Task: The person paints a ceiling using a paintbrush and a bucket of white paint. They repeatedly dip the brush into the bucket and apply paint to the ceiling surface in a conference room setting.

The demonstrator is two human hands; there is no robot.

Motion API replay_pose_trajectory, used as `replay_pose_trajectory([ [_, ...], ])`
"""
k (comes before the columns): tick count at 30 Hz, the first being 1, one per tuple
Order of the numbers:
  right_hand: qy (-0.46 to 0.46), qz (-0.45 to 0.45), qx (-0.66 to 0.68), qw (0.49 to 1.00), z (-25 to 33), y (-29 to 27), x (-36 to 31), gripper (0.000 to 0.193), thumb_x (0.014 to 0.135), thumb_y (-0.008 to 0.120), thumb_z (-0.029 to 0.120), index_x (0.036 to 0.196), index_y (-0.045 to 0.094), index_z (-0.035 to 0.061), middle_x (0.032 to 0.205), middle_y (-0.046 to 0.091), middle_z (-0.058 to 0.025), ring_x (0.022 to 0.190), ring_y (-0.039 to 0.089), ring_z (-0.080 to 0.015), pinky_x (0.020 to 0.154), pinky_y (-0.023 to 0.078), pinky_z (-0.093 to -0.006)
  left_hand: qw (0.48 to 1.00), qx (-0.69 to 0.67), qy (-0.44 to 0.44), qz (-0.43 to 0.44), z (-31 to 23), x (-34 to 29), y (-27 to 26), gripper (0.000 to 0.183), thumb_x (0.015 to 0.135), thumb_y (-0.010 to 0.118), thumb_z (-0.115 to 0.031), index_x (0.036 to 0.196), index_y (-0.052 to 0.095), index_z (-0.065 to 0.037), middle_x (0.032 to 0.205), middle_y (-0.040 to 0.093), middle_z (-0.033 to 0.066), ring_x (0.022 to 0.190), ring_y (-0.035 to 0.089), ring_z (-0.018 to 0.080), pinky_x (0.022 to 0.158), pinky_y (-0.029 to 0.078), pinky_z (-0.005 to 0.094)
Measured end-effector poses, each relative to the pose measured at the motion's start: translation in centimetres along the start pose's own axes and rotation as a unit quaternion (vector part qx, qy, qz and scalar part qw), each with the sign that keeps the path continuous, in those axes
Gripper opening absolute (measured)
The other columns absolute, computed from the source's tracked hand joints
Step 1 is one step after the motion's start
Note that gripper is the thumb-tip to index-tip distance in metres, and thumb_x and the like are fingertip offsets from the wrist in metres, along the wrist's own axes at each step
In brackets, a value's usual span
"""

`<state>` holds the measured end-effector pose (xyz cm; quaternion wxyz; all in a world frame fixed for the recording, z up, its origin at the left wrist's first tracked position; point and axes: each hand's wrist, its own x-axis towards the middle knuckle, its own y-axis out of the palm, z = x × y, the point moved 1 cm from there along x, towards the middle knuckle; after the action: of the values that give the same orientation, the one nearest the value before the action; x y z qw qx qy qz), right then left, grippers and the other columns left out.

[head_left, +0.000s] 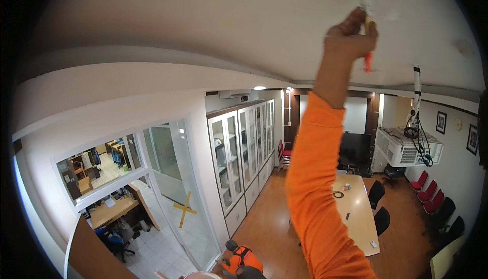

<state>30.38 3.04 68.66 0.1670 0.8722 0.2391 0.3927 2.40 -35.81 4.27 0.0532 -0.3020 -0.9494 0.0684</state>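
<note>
My right hand (353, 32) is raised overhead at the end of an orange-sleeved arm. Its fingers are closed around a paintbrush (368, 64) with a red-orange handle. The pale bristle end, slightly blurred, points up against the white ceiling (244, 19); whether it touches cannot be made out. A wet-looking lighter patch shows on the ceiling beside the brush. My left hand does not show. At the bottom edge a pale round rim (201, 275) is partly cut off.
A projector (406, 145) hangs from a ceiling pole at right, cables dangling. Below stands a long table (358, 213) with chairs. White glass-door cabinets (239, 157) line the left wall beside a glass partition (178, 187). A person in orange (243, 260) is low by the partition; another dark head is near.
</note>
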Motion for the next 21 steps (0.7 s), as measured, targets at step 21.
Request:
replay_pose_trajectory([
  [21,-0.048,0.040,-0.014,0.998,0.4,0.4,0.7,0.027,0.095,0.054,0.022,0.106,0.052,-0.0031,0.093,0.063,-0.0132,0.086,0.067,-0.0252,0.085,0.060,-0.0324,0.989,0.103,0.099,0.047,1.7,2.7,-1.2,0.064,0.096,0.064,-0.042,0.138,0.052,0.006,0.131,0.059,0.0265,0.122,0.057,0.0359,0.102,0.044,0.0436],
])
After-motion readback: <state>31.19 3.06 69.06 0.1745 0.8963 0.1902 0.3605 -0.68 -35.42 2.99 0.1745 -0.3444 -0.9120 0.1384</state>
